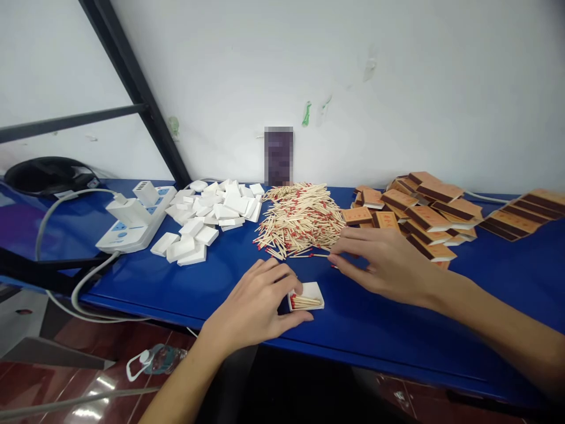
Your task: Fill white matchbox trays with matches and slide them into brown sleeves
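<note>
**Position of hands and work items**

1. The left hand [258, 300] sits at lower centre of the frame on the blue table [176, 282]. It is clamped on a small white tray [313, 290]. The fingers curl over the tray's far left corner and the thumb lies along its near edge.
2. The tray lies flat on the table, just right of the left hand. Its long axis runs left to right in the frame. A few matches lie inside it, parallel to that axis, red heads to the left.
3. The right hand [384, 265] enters from the lower right, palm down, fingers stretched and close together. The tips rest among loose matches [315, 255] at the near right edge of the pile [300, 218]. It cannot be told whether a match is pinched between thumb and fingers.
4. Key relation: the loose matches lie above and slightly right of the tray, near it but not touching. They lie roughly left to right, close to the tray's own axis. The right hand is on them, and the left hand is the nearer one to the tray.

**Surroundings**

- White trays [212, 215] are heaped left of the pile.
- Orange sleeves [419, 215] are stacked right of it, behind the right hand.
- A power strip [132, 227] lies at far left.
- A bottle [156, 359] lies on the floor at lower left.
</note>
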Action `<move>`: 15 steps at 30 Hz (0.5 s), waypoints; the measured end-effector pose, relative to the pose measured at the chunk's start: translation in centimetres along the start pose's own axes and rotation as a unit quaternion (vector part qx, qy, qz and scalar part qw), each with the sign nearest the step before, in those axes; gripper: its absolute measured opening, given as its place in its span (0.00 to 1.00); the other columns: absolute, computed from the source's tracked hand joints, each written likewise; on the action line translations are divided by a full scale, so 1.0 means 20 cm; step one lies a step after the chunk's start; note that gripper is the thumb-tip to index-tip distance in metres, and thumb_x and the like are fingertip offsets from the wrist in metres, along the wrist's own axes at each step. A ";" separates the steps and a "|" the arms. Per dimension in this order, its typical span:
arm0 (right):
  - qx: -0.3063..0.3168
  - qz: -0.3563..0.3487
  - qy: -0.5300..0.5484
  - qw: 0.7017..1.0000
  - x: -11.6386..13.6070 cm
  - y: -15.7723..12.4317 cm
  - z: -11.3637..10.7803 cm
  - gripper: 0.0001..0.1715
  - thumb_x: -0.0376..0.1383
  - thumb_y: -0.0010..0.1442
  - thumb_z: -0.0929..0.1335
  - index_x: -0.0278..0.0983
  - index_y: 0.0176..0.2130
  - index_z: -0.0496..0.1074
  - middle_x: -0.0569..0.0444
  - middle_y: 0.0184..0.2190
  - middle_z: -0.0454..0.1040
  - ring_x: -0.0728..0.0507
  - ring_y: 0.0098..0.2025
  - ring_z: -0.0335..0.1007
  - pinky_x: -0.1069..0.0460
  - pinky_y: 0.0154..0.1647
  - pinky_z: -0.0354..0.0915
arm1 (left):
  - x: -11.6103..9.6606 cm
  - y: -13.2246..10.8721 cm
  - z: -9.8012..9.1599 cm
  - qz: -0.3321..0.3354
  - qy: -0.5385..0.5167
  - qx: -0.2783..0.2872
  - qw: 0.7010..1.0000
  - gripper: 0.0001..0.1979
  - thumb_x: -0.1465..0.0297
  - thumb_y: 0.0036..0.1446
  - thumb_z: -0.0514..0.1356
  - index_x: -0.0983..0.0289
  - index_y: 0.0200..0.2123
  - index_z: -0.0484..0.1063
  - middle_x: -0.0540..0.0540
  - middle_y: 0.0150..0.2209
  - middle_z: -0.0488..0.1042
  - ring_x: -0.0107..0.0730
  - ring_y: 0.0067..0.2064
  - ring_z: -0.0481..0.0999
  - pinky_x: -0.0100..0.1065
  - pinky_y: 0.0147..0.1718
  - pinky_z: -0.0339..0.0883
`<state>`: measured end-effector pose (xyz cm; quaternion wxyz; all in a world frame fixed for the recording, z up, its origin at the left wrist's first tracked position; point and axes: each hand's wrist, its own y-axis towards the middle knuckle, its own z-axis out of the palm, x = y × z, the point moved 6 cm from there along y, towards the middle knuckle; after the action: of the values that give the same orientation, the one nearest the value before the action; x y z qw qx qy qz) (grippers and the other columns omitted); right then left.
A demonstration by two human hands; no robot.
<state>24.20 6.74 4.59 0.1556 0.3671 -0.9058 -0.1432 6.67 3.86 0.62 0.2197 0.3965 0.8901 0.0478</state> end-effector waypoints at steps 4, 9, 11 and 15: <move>0.051 0.042 -0.105 0.992 -0.07 -0.05 0.03 0.10 0.37 0.63 0.63 0.37 0.32 0.70 0.51 0.31 0.76 0.45 0.29 0.69 0.50 0.28 0.51 | 0.00 -0.01 0.00 0.004 -0.005 -0.001 1.000 0.14 0.58 0.59 0.66 0.61 0.40 0.73 0.52 0.42 0.74 0.38 0.44 0.71 0.42 0.49 0.60; 0.133 0.080 -0.156 0.976 -0.12 -0.10 0.08 0.08 0.37 0.61 0.65 0.38 0.31 0.70 0.52 0.28 0.77 0.44 0.27 0.70 0.50 0.26 0.46 | 0.00 0.00 0.00 0.008 -0.024 0.009 1.000 0.11 0.60 0.60 0.65 0.62 0.36 0.72 0.52 0.42 0.75 0.36 0.44 0.71 0.41 0.50 0.61; 0.141 0.059 -0.129 0.980 -0.10 -0.09 0.10 0.09 0.35 0.63 0.64 0.38 0.31 0.70 0.54 0.28 0.77 0.45 0.27 0.70 0.50 0.27 0.47 | -0.01 0.00 0.00 0.017 -0.024 0.008 1.000 0.11 0.60 0.61 0.65 0.62 0.38 0.73 0.52 0.43 0.75 0.36 0.44 0.71 0.40 0.49 0.62; 0.113 0.024 -0.105 0.988 -0.06 -0.07 0.14 0.12 0.35 0.67 0.63 0.37 0.33 0.71 0.53 0.31 0.78 0.46 0.30 0.72 0.50 0.29 0.51 | -0.01 0.00 0.00 0.031 -0.020 0.000 0.999 0.11 0.61 0.61 0.65 0.61 0.41 0.72 0.53 0.43 0.76 0.37 0.44 0.72 0.40 0.48 0.63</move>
<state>24.81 7.16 1.26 0.0205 0.3434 -0.9360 -0.0741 6.84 3.69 0.77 0.2364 0.4250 0.8725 0.0468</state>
